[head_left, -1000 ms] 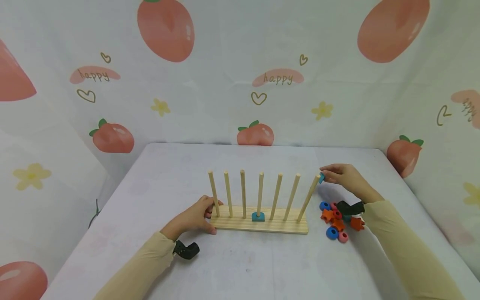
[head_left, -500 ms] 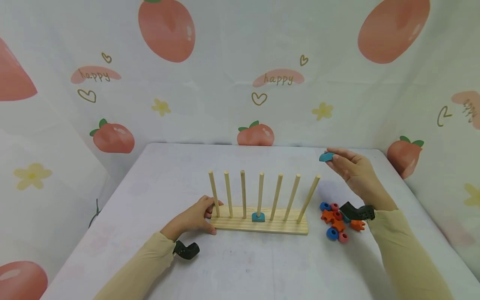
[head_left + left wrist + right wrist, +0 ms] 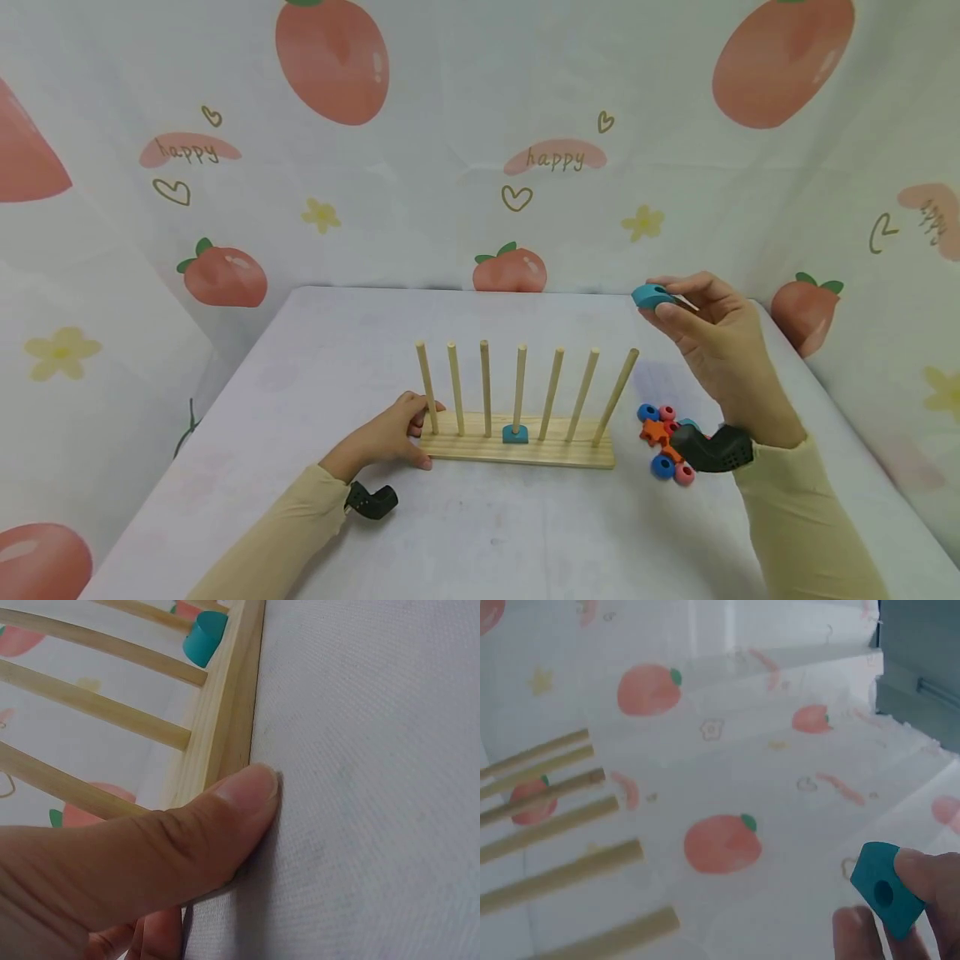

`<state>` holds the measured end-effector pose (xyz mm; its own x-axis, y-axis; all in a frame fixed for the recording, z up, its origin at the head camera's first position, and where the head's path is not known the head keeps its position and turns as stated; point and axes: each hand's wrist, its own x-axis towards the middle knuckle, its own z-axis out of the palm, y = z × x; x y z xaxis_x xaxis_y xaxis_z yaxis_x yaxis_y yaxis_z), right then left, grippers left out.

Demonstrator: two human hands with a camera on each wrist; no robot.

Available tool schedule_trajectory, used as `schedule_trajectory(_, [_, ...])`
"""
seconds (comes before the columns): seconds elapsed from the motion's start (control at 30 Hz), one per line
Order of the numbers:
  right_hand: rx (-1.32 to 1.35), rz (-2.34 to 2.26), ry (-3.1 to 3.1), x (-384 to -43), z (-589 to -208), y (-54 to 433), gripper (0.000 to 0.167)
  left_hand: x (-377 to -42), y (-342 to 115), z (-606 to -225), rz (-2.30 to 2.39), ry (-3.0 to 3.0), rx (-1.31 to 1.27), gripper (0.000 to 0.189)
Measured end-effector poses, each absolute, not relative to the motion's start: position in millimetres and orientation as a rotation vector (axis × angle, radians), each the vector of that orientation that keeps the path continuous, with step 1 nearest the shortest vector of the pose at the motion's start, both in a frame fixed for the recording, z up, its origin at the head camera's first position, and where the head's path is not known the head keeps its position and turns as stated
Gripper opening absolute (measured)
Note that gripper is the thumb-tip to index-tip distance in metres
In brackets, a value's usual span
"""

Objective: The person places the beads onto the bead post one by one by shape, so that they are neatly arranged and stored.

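Note:
My left hand point(image 3: 386, 433) grips the left end of a wooden peg board point(image 3: 480, 450), its thumb along the front edge. Several upright pegs point(image 3: 520, 383) stand in a row on the board. At the foot of the middle peg sits a teal half-round bead point(image 3: 515, 437), also visible in the left wrist view. High to the right, above the peg tops, my right hand point(image 3: 723, 350) pinches another teal bead point(image 3: 649, 297) between thumb and fingers. The right wrist view shows a hole through this teal bead point(image 3: 871, 871), apart from every peg.
Right of the board lies a pile of loose beads: blue balls point(image 3: 662, 467), pink ones point(image 3: 684, 475), and orange star shapes point(image 3: 654, 431). The right wrist and its black strap point(image 3: 712, 450) partly cover the pile. A fruit-print cloth point(image 3: 420, 200) hangs behind the white table point(image 3: 375, 333).
The right hand has risen and moved back from beside the rightmost peg with the teal bead, which has turned to show its hole. The left hand and peg board stay put.

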<state>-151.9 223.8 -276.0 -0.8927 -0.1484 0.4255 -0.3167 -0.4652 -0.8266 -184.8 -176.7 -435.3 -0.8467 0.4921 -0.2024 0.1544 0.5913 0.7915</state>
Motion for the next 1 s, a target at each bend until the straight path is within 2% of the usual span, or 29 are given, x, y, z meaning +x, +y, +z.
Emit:
schedule_trajectory(0.17, [0.77, 2.385, -1.638, -143, -269, 202, 0.024, -185, -177, -436, 1.157, 2.417, 0.508, 0.078])
schedule_trajectory(0.47, [0.706, 2.127, -1.981, -141, -268, 173, 0.032, -186, -178, -435, 1.212, 2.356, 0.496, 0.08])
schedule_trajectory(0.6, [0.72, 2.101, -2.033, -143, -271, 163, 0.028, -187, -178, -436, 1.171, 2.387, 0.497, 0.081])
schedule_trajectory(1.0, [0.872, 1.985, -2.087, -147, -292, 135, 0.03, -186, -178, -438, 1.171, 2.401, 0.505, 0.079])
